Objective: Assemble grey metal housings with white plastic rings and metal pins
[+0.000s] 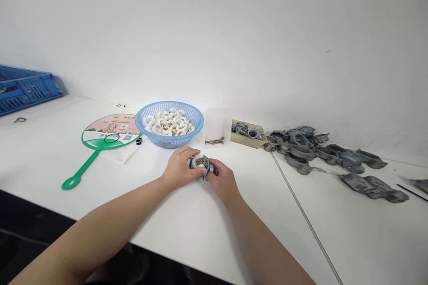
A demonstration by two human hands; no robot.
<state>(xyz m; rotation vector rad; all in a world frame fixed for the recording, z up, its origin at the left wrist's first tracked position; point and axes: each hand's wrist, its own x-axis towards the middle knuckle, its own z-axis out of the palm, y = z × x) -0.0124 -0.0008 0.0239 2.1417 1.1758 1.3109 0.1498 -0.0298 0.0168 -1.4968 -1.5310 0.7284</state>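
Observation:
Both my hands hold a carburetor point(206, 164) just above the white table, its underside turned up. A white ring-shaped float point(196, 161) sits in it, with small brass parts in the middle. My left hand point(180, 167) is wrapped round the left side, its thumb on the near edge by the float. My right hand point(223, 180) grips the right side, its fingertips on the grey metal. Fingers hide part of the body. Beyond my left hand stands a blue mesh basket point(170, 142) full of white floats point(172, 122).
A clear box point(217, 118) with small metal pins and a tan tray point(247, 141) of metal parts stand behind. Several grey metal bowls point(301, 142) lie right. Left are a green-handled fan point(82, 169), black rings and a blue crate point(30, 91). A seam point(304, 216) crosses the table.

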